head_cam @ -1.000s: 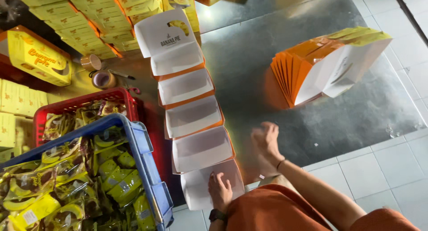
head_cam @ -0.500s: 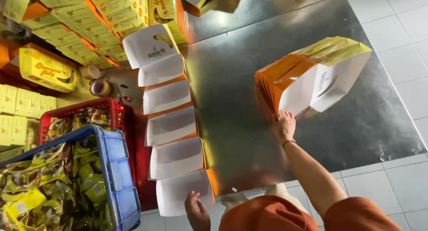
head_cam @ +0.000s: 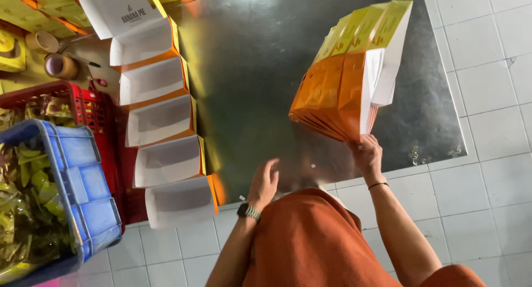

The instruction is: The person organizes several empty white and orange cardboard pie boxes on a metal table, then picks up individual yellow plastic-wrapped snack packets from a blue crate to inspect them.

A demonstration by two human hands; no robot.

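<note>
The right hand pinched the near lower corner of a stack of flat orange-and-yellow cartons. The stack rose from that grip, its long axis running away from the person, yellow ends farthest, over the metal sheet. The left hand hovered beside it, fingers loosely open, holding nothing. Left of both lay a row of open white boxes.
</note>
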